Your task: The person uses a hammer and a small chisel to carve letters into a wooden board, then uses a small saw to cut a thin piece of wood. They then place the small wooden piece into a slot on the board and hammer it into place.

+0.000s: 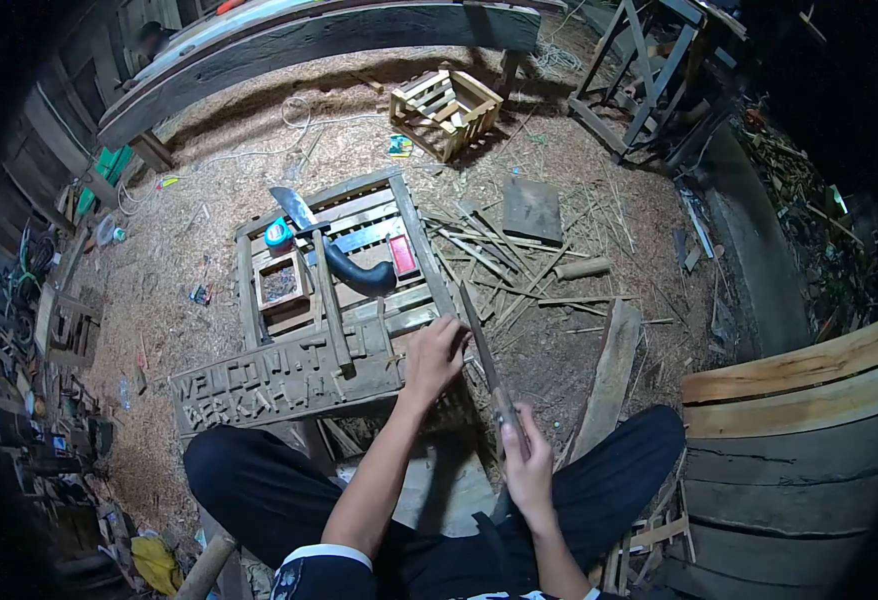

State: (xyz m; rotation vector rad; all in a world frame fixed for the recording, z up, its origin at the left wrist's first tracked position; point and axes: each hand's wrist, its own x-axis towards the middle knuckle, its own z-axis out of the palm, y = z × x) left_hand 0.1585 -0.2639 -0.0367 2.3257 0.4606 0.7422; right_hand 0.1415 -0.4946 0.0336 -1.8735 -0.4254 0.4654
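Note:
My right hand [527, 468] is wrapped round the handle of a long knife [486, 362], whose narrow blade points up and away. Beside the blade, my left hand [435, 356] is closed, its fingers pinched together; what they hold, if anything, is hidden. Just left of it lies a wooden board [284, 385] with raised letters, on a low slatted table [401, 205]. A hammer [333, 310] rests across the slats, its handle end over the board. Near it are a broad-bladed knife [294, 207] with a black curved handle, a blue tape measure [278, 234] and a red box [402, 256].
A small wooden box [281, 282] with dark bits inside sits on the table. Thin wood strips [484, 245] litter the ground to the right, near a plank [609, 370]. A slatted crate [446, 112] and a long bench [329, 45] stand beyond. Boards [794, 440] lie at far right.

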